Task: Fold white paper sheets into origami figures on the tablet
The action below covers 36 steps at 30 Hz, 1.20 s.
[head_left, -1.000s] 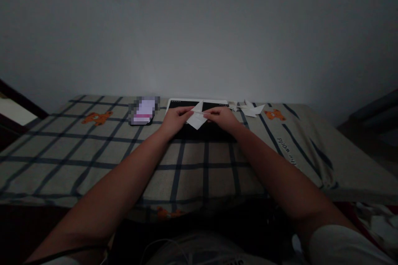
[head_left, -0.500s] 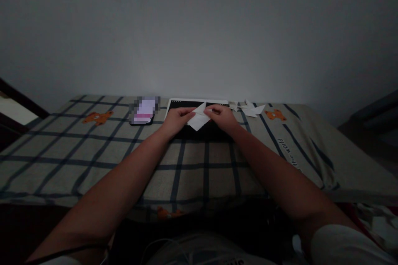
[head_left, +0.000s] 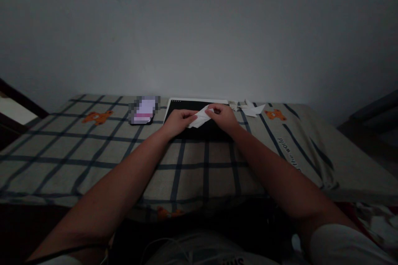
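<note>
A piece of folded white paper (head_left: 202, 116) is held between my two hands. My left hand (head_left: 179, 122) pinches its lower left end between thumb and fingers. At the upper right end, my right hand (head_left: 223, 116) has its thumb and fingertips closed on the paper. The paper slants up to the right, narrow in shape, and its ends are partly covered by my fingers. Beneath both hands lies a flat black board (head_left: 199, 133) with a white back edge.
A phone with a lit screen (head_left: 144, 112) lies to the left. Folded white paper shapes (head_left: 253, 110) rest right of the board. A checked cloth (head_left: 130, 182) with orange bear prints covers the table, which meets a grey wall (head_left: 199, 33) behind.
The paper has gone from a broad diamond with a point facing me to a narrower slanted strip. Both hands keep their hold and have barely shifted.
</note>
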Each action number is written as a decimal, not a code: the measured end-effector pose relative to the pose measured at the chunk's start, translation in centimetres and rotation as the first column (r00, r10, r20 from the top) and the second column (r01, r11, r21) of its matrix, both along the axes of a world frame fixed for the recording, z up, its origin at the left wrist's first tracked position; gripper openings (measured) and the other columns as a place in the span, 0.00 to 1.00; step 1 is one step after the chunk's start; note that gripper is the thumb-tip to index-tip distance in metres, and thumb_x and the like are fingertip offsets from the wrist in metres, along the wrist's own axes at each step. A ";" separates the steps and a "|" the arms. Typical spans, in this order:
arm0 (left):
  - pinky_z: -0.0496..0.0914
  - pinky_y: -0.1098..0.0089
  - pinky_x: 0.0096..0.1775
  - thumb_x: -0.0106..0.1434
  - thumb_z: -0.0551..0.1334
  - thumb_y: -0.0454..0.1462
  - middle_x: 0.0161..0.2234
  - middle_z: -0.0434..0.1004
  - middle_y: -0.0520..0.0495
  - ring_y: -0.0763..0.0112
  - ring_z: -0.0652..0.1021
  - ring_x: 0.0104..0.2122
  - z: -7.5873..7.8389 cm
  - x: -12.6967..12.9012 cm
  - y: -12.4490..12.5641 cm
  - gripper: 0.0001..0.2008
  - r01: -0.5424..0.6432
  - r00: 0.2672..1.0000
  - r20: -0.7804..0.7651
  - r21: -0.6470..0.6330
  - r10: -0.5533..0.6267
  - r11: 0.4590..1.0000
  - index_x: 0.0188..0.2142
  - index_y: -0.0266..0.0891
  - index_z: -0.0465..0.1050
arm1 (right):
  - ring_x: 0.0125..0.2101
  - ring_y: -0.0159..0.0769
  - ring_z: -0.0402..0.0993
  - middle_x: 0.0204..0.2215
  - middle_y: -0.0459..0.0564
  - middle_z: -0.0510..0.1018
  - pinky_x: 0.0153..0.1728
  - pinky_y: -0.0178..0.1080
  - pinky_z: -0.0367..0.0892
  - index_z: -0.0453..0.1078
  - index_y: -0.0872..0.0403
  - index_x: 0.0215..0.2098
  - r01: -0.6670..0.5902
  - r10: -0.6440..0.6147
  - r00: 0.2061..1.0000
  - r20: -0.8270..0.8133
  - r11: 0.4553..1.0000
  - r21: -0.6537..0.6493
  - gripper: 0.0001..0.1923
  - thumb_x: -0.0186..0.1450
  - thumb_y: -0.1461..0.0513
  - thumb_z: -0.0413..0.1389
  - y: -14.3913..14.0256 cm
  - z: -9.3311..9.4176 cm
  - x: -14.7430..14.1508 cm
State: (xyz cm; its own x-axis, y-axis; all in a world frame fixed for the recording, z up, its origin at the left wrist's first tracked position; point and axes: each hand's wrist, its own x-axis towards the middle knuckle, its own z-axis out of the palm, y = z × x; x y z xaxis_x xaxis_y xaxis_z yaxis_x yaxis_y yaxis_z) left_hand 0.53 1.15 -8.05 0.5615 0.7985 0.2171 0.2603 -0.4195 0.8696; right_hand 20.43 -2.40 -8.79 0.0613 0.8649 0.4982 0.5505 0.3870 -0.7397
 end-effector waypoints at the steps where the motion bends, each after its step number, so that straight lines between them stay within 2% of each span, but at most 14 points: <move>1: 0.69 0.67 0.38 0.58 0.60 0.44 0.40 0.79 0.44 0.66 0.76 0.36 0.0 0.0 0.0 0.20 0.004 1.000 -0.003 -0.002 -0.004 1.000 0.47 0.37 0.74 | 0.32 0.34 0.73 0.31 0.50 0.78 0.35 0.37 0.66 0.73 0.57 0.34 -0.001 0.001 1.000 -0.020 1.000 -0.028 0.11 0.57 0.58 0.56 0.0 0.0 0.0; 5: 0.69 0.67 0.37 0.57 0.60 0.44 0.39 0.79 0.44 0.66 0.76 0.35 0.0 -0.1 0.0 0.20 0.032 0.999 -0.029 -0.003 -0.032 0.999 0.47 0.38 0.74 | 0.27 0.33 0.71 0.26 0.50 0.77 0.30 0.35 0.64 0.73 0.57 0.30 0.003 -0.004 1.000 -0.012 0.996 -0.085 0.11 0.57 0.57 0.56 -0.3 0.4 0.0; 13: 0.69 0.67 0.38 0.56 0.62 0.44 0.39 0.80 0.44 0.65 0.77 0.36 0.2 0.2 -0.4 0.18 -0.032 0.999 -0.002 -0.022 0.032 0.999 0.43 0.38 0.76 | 0.27 0.33 0.71 0.27 0.50 0.78 0.30 0.36 0.64 0.74 0.56 0.31 0.002 0.002 0.997 0.073 0.998 -0.065 0.10 0.58 0.58 0.55 -0.6 0.7 -0.2; 18: 0.69 0.67 0.38 0.57 0.61 0.45 0.38 0.80 0.44 0.64 0.77 0.36 0.2 0.1 -0.4 0.17 -0.048 0.998 -0.043 0.058 0.051 0.997 0.42 0.37 0.77 | 0.37 0.35 0.73 0.38 0.53 0.78 0.38 0.37 0.66 0.75 0.56 0.35 -0.046 0.046 0.999 0.024 0.999 0.021 0.10 0.58 0.59 0.55 -0.7 0.8 -0.2; 21: 0.69 0.68 0.37 0.58 0.61 0.45 0.37 0.80 0.46 0.65 0.77 0.35 0.0 0.1 -0.4 0.17 -0.042 0.997 -0.056 0.092 0.047 0.995 0.42 0.39 0.77 | 0.34 0.35 0.74 0.34 0.52 0.79 0.36 0.38 0.66 0.75 0.56 0.36 -0.050 0.051 0.999 0.009 0.997 -0.053 0.11 0.58 0.60 0.55 -0.8 1.0 -0.2; 26: 0.69 0.69 0.36 0.57 0.61 0.44 0.35 0.80 0.47 0.67 0.77 0.33 0.1 0.1 -0.6 0.15 -0.038 0.996 -0.076 0.124 0.047 0.992 0.41 0.40 0.78 | 0.26 0.33 0.71 0.25 0.50 0.78 0.30 0.36 0.64 0.75 0.57 0.29 0.004 0.000 1.000 0.027 0.991 -0.137 0.10 0.56 0.58 0.57 -0.6 1.1 -0.1; 31: 0.68 0.70 0.31 0.56 0.61 0.42 0.31 0.80 0.48 0.68 0.76 0.30 0.5 0.1 -0.8 0.14 -0.044 0.994 -0.098 0.119 0.056 0.992 0.38 0.38 0.78 | 0.25 0.33 0.71 0.25 0.51 0.78 0.28 0.36 0.63 0.75 0.57 0.28 0.014 -0.006 0.999 0.054 0.990 -0.138 0.10 0.56 0.58 0.57 -0.7 1.0 -0.2; 36: 0.65 0.72 0.26 0.54 0.63 0.44 0.27 0.78 0.47 0.70 0.74 0.25 0.1 0.4 -0.7 0.14 -0.091 0.985 -0.136 0.119 0.107 0.989 0.34 0.36 0.78 | 0.26 0.33 0.71 0.25 0.51 0.78 0.29 0.36 0.63 0.75 0.57 0.28 -0.020 0.032 0.993 0.117 0.994 -0.105 0.10 0.57 0.59 0.56 -1.0 1.0 -0.6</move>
